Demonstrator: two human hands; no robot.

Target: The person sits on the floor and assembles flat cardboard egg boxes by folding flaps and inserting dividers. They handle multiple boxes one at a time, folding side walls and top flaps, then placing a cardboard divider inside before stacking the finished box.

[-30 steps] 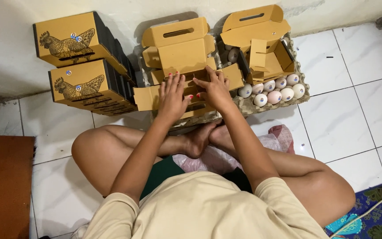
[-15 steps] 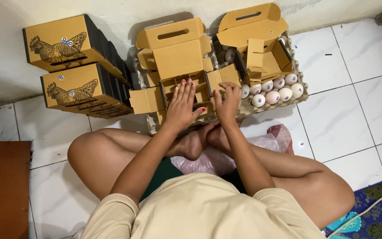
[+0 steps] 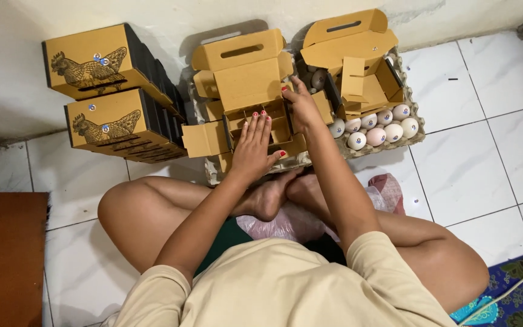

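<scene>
Left hand flat, fingers spread, steadying open cardboard box at centre frame; right hand pinching its divider edge upright.

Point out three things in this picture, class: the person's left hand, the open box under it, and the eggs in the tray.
left hand (image 3: 254, 147), head view, on the back of the hand.
open box (image 3: 248, 83), head view, on its raised lid panel.
eggs (image 3: 376, 136), head view, on a pinkish egg in the front row.
</scene>
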